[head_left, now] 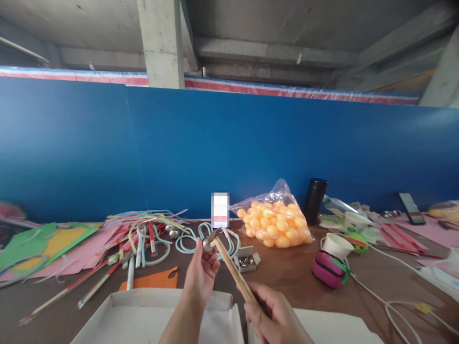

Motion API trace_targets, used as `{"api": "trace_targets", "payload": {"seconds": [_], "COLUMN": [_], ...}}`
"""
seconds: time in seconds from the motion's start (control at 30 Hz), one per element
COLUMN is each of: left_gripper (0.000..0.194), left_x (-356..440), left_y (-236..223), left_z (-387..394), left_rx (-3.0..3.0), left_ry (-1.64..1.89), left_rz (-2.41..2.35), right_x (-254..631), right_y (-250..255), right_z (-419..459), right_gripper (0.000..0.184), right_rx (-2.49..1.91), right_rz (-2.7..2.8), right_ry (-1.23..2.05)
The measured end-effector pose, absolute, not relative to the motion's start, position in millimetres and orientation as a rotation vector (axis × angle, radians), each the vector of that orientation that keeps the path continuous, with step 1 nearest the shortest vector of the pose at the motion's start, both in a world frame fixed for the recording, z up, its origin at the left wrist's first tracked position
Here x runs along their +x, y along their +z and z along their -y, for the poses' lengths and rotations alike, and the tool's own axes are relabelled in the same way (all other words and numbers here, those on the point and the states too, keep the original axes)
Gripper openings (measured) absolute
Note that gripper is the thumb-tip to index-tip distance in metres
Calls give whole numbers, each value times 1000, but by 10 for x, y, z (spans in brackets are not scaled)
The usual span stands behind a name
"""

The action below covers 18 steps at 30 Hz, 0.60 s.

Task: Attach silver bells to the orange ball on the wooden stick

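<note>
Near the middle of the view, my left hand (199, 277) is closed on a small shiny silver ball (207, 245), held up between thumb and fingers. My right hand (268, 311) grips the lower part of a hammer's wooden handle (233, 267). The dark hammer head (215, 234) is close to the silver ball; whether they touch I cannot tell. Just right of the handle, a small open box (247, 260) holds several shiny metal pieces. Below both hands is a white open carton (143, 295).
Pale blue tubing (185, 242) and a bundle of tubes and sticks (143, 234) lie left, beside coloured paper (82, 243). A bag of orange balls (276, 224), a black cylinder (315, 200), a paper cup (337, 246), a magenta pouch (327, 269) and a white cable (373, 297) are right.
</note>
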<state>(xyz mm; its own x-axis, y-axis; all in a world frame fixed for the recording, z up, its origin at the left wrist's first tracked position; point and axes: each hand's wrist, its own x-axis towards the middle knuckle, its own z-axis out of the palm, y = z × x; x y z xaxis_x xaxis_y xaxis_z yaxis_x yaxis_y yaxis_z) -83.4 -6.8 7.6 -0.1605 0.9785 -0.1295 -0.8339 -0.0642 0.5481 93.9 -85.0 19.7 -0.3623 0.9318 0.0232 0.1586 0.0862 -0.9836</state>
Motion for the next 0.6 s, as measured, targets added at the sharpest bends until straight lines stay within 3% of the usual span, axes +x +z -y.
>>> {"api": "trace_targets", "payload": {"seconds": [0.6], "left_gripper": [25], "left_x": [-830], "left_y": [94], "left_z": [60], "left_rx": [272], "left_ry": [1641], "left_rz": [-636], "right_x": [961], "right_y": [176], "right_z": [790], "right_gripper": [57], "right_rx": [-1099], "right_rz": [1584], "right_ry": [1399]}}
